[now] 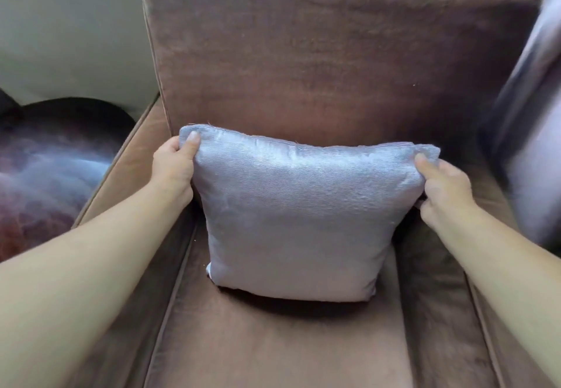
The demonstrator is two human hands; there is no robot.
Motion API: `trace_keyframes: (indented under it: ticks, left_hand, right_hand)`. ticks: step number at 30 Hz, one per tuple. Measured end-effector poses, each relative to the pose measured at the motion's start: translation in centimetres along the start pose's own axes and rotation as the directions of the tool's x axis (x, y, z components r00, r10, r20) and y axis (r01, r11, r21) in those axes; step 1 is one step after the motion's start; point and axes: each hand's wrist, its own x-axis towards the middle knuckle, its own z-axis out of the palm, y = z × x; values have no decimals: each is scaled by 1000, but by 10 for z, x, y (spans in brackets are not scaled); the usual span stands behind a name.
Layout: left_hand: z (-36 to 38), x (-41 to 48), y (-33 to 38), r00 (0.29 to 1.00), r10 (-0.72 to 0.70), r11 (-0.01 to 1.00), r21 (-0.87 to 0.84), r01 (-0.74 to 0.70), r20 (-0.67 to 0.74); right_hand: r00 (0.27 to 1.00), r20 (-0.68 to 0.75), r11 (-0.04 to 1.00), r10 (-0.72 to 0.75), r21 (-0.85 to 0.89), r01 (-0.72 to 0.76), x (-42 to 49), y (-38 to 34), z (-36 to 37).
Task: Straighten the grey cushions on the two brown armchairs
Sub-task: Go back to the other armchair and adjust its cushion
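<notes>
Head view: cushion [291, 220] stands upright on the armchair [334, 54] seat, top leaning on the backrest. Left hand [174, 169] pinches the top-left corner, right hand [443, 187] the top-right, each grip closed on fabric. Risks: uneven pull would skew it; letting go too far forward, it likely flops face-down onto the seat; corners may stay crumpled. Room: free seat in front, narrow gaps to both armrests, backrest right behind. Blurred grey shape [534, 114] at right edge, maybe another cushion, cannot tell

Head view, close, angled down onto the brown armchair [334, 54] seat.
</notes>
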Motion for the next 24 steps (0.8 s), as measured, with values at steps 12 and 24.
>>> trace_keyframes:
  ticks: [12, 24]
  left_hand:
    - [11, 14, 8, 999, 8, 1000, 29, -9, 53]
    - [-1, -47, -41, 968, -49, 991, 131, 17, 247]
  right_hand:
    - [999, -41, 999, -7, 37, 8, 11, 2, -18]
    - [971, 237, 1000, 10, 9, -13, -31, 40, -25]
